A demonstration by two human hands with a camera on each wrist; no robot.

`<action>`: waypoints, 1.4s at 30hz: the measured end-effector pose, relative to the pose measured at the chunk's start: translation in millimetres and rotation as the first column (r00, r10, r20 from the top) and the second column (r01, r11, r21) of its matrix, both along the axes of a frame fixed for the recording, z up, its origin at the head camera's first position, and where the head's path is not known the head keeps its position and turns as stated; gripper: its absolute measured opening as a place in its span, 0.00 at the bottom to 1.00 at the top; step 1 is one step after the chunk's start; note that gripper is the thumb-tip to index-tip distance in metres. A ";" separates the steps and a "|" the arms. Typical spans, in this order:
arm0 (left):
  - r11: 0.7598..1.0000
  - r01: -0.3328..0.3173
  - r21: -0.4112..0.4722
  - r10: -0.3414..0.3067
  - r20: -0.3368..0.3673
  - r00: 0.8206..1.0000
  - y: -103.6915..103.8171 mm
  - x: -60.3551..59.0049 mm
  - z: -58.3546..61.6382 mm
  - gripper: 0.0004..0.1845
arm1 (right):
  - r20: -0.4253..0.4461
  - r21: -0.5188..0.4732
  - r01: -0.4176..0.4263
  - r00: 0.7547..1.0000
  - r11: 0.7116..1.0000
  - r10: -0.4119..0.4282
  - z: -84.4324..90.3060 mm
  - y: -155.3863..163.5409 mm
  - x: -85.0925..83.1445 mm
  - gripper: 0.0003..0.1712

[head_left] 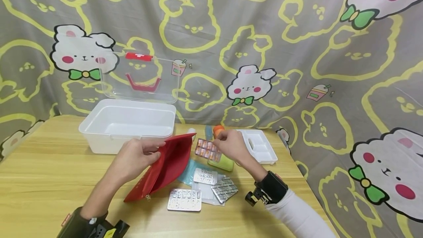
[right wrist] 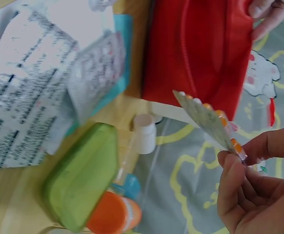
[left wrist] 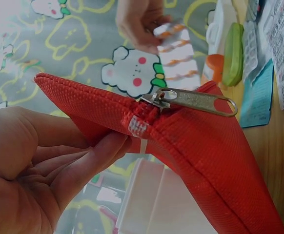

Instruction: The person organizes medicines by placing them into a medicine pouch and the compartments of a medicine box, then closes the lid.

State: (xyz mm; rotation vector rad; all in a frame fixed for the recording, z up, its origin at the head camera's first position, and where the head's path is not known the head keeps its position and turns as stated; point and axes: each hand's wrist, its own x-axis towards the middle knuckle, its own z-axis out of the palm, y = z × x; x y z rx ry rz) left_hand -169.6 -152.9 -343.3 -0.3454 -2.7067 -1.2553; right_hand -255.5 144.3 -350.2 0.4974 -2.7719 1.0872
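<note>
My left hand (head_left: 137, 159) pinches the upper edge of a red zippered pouch (head_left: 175, 159), which stands tilted with its mouth parted. In the left wrist view a metal zipper pull (left wrist: 200, 101) lies at the pouch's corner. Between thumb and fingers, my right hand (head_left: 232, 146) holds a blister pack of orange-and-white capsules (head_left: 207, 150) by one end, just right of the pouch opening. The right wrist view shows that blister pack (right wrist: 208, 122) nearly edge-on, its foil side toward the camera and the pouch (right wrist: 200, 53) beyond it.
Several blister packs (head_left: 184, 199) and a teal packet (head_left: 192, 172) lie in front. Behind are a green case (head_left: 222, 162), an orange-capped bottle (right wrist: 110, 213), a small white bottle (right wrist: 145, 134) and a white divided tray (head_left: 261, 146). A lidded clear box (head_left: 129, 140) stands open at back left.
</note>
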 end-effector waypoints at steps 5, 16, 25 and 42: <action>1.000 0.000 0.006 0.000 -0.001 1.000 0.1 0.1 -0.1 0.15 | 0.045 -0.057 -0.040 0.998 0.998 0.043 11.6 -1.7 3.7 0.12; 1.000 0.001 0.003 -0.001 -0.007 1.000 1.1 0.2 -0.6 0.15 | 0.140 -0.071 -0.167 0.974 0.983 0.176 9.9 -19.0 3.3 0.12; 1.000 0.004 0.004 -0.004 -0.007 1.000 1.3 -0.1 -1.6 0.15 | 0.280 -0.098 -0.164 0.942 0.982 0.185 -4.3 -27.3 -1.1 0.09; 1.000 0.005 0.007 -0.005 -0.006 1.000 2.4 0.5 -0.2 0.15 | 0.480 -0.347 -0.119 0.830 0.930 0.285 -15.8 -28.4 -4.1 0.12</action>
